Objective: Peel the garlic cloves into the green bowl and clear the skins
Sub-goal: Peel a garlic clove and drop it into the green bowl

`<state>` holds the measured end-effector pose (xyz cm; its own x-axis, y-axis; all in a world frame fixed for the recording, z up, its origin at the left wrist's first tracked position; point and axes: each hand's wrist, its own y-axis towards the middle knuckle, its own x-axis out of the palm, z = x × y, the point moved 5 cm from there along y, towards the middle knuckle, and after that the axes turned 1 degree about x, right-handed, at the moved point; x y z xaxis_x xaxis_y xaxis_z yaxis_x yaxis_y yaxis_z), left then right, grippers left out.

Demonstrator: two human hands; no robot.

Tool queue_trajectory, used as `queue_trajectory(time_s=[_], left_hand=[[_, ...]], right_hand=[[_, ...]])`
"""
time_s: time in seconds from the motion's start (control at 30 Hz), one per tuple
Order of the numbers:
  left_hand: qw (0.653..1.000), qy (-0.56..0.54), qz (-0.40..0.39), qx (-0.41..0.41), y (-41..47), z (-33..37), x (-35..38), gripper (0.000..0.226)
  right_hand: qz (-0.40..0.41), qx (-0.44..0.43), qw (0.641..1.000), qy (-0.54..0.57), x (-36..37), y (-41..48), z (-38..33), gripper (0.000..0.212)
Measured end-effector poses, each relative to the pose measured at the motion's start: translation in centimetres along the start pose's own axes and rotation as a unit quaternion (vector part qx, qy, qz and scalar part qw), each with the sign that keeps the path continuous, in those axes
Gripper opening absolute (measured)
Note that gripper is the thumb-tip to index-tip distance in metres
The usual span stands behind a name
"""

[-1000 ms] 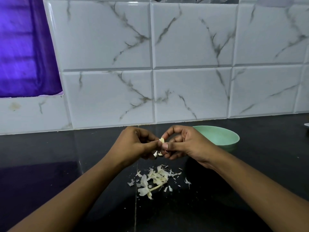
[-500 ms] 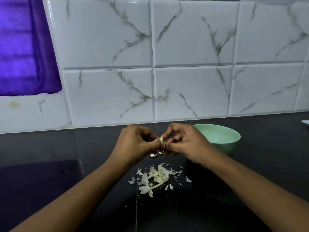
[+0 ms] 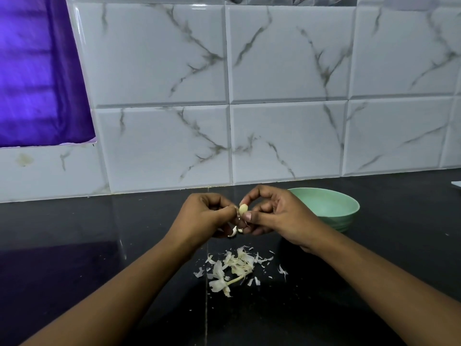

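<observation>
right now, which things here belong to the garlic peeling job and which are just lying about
In the job: garlic clove, pinched between left hand and right hand; green bowl; skins heaped on the counter.

Just lying about: purple cloth at the wall; white object at the right edge, too cropped to identify.

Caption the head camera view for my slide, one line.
Left hand and right hand pinch a clove above skins on a black counter, green bowl behind.

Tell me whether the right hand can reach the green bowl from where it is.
Probably yes: the green bowl sits just behind the right hand, nothing between them, though it pinches a garlic clove.
</observation>
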<state>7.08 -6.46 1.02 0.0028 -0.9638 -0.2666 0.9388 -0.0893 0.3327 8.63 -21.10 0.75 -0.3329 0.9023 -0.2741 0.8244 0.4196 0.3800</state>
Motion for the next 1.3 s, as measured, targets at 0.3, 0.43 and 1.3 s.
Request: queue_trajectory(time_s=[0.3, 0.43, 1.3], left_hand=[[0.999, 0.011, -0.038, -0.034, 0.4, -0.3, -0.7, 0.019], [0.991, 0.078, -0.103, -0.041, 0.5, -0.1, -0.9, 0.008], [0.996, 0.012, -0.061, 0.058, 0.1, 0.4, 0.6, 0.031]], right_hand=[[0.011, 0.025, 0.998, 0.052, -0.6, -0.1, -0.1, 0.008], [0.033, 0.033, 0.994, 0.102, -0.9, -0.1, 0.2, 0.009], [0.041, -0.03, 0.995, 0.092, -0.5, 0.1, -0.5, 0.017]])
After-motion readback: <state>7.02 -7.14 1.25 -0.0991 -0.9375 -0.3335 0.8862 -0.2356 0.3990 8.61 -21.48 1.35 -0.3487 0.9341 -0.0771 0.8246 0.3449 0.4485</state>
